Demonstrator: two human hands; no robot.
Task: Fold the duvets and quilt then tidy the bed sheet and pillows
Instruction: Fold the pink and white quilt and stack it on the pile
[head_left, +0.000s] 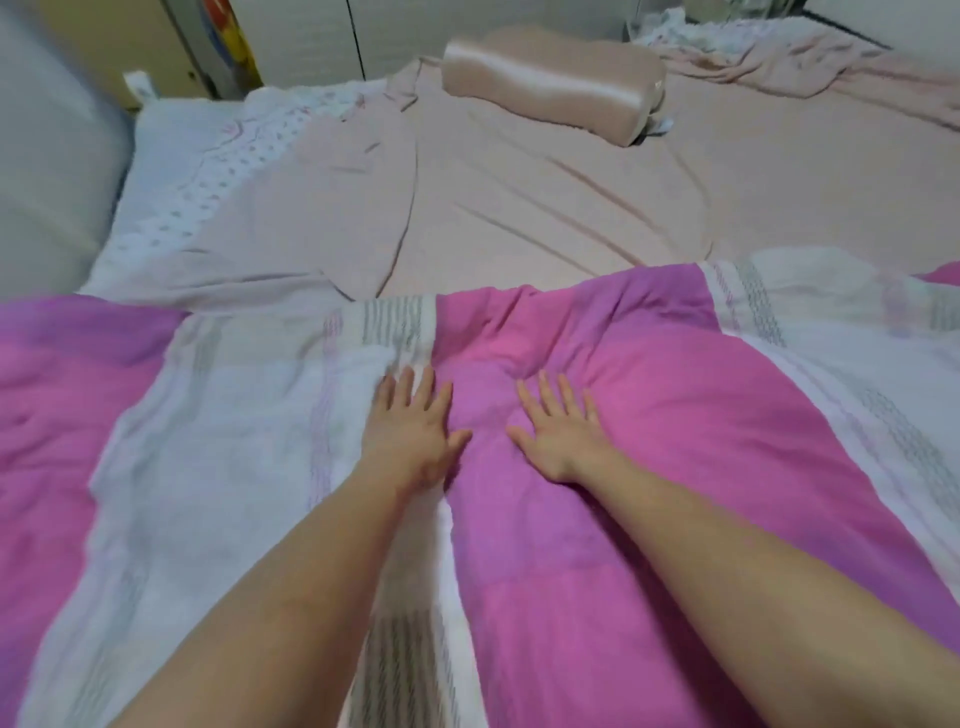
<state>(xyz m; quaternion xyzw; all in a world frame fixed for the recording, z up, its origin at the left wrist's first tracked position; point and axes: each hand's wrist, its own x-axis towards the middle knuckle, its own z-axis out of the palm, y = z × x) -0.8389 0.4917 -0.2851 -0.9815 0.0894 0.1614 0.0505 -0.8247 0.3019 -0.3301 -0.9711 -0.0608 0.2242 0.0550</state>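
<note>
A pink-and-white striped duvet (649, 415) lies spread across the near half of the bed. My left hand (410, 426) presses flat on it, fingers straight, at the seam between a white band and a pink band. My right hand (558, 431) lies flat on the pink band just beside it, fingers spread. Beyond the duvet the wrinkled beige bed sheet (519, 208) is bare. A beige contoured pillow (550, 83) sits on the sheet at the far middle. A crumpled pale pink quilt (810, 67) lies at the far right.
A white dotted cloth (208, 197) runs along the bed's left side over a pale blue mattress edge (171, 130). A grey padded surface (47, 156) stands at the left. Cupboard doors (311, 31) close off the far side.
</note>
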